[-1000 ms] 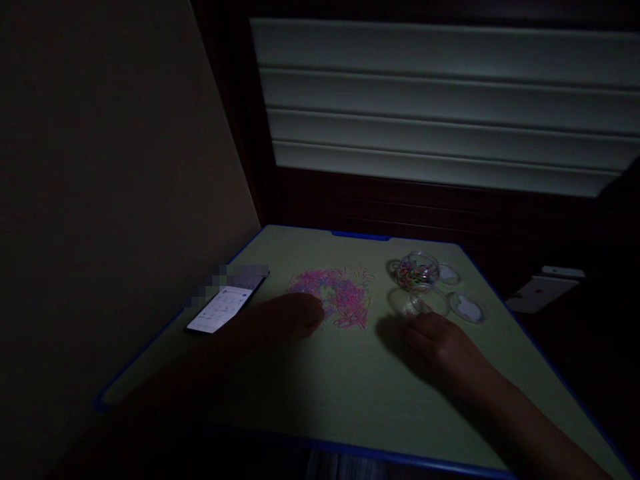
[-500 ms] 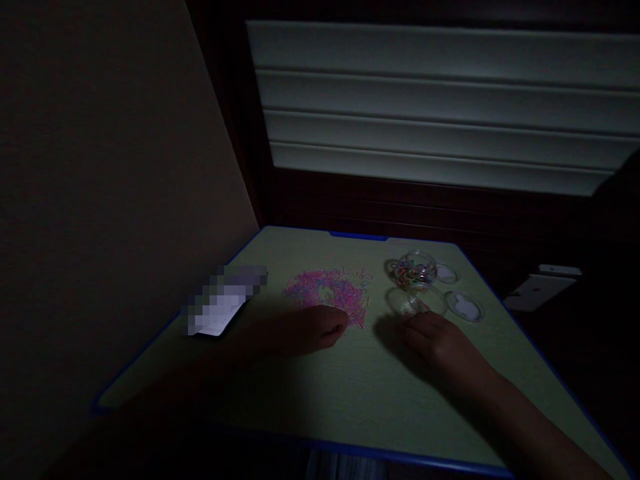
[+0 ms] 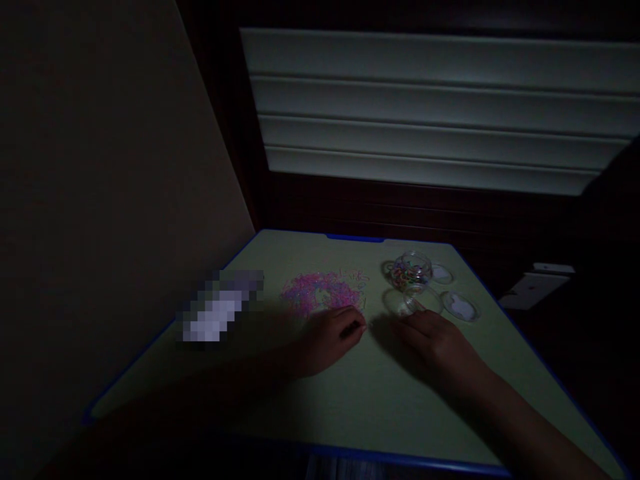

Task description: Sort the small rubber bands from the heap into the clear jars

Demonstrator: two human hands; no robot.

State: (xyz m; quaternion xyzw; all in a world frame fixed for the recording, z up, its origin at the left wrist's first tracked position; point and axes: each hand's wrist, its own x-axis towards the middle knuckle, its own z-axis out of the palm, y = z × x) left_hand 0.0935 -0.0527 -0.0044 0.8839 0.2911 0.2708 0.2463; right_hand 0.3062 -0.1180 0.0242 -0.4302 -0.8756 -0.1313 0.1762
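A loose pile of small pink and purple bands [image 3: 300, 293], apparently rubber bands, is spread on the table. My left hand [image 3: 333, 337] is at its near right edge, fingers curled into a pinch; a tiny pale bit shows at the fingertips, too small to name. My right hand [image 3: 435, 343] is closed just in front of a clear see-through jar [image 3: 400, 303], overlapping its near side. Its fingertips are dark and partly hidden, so I cannot tell whether they touch the jar or pinch something. Behind stands a second clear jar [image 3: 411, 272] with multicoloured bands inside.
Two round lids with white discs, a nearer lid [image 3: 461, 307] and a farther lid [image 3: 441, 273], lie right of the jars. A blurred-out phone-like device [image 3: 217, 317] rests at the left of the blue-edged table [image 3: 350, 413]. A white box [image 3: 537, 290] is beyond the right edge.
My left hand has moved right, away from the pile's near middle and closer to my right hand. My right hand stays nearly where it was. The view has shifted slightly.
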